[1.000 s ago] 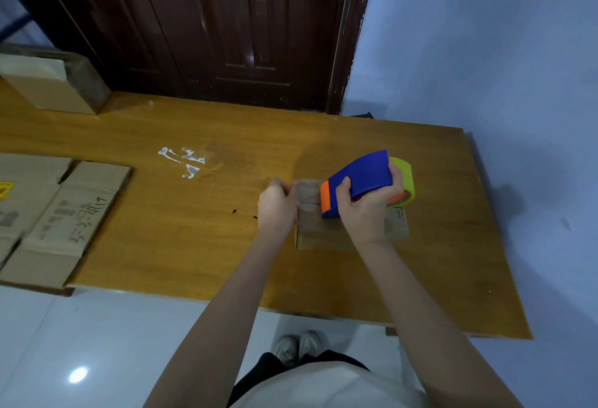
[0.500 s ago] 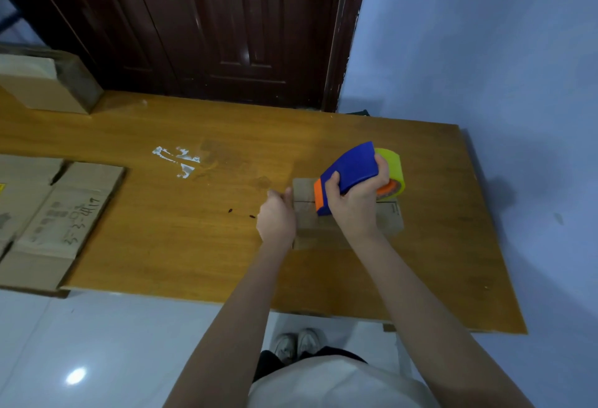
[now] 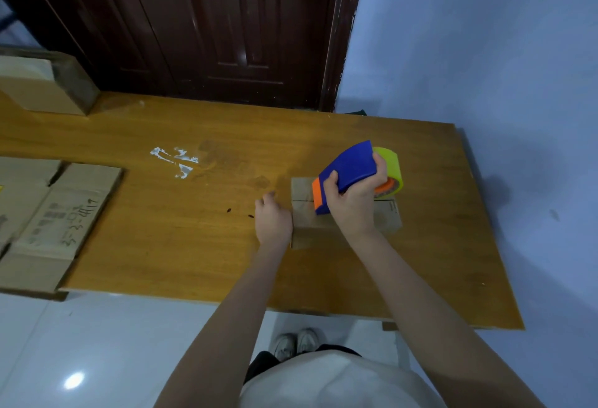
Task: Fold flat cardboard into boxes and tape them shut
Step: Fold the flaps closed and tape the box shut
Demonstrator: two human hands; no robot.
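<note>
A small folded cardboard box (image 3: 305, 223) stands on the wooden table (image 3: 194, 245), its top flaps meeting in a seam. My right hand (image 3: 352, 203) grips a blue and orange tape dispenser (image 3: 349, 171) with a yellow-green roll, its orange end resting on the box top near the seam. My left hand (image 3: 271, 221) lies against the box's left side, fingers loosely curled; I cannot tell whether it holds anything.
Flat cardboard sheets (image 3: 55, 223) lie at the table's left end, overhanging the front edge. A closed box (image 3: 42, 83) stands at the far left back. White tape scraps (image 3: 174, 161) stick to the table. A dark door and blue wall stand behind.
My left hand slid down from the box's top left corner to its left side. The dispenser stayed on the box top, tilting slightly.
</note>
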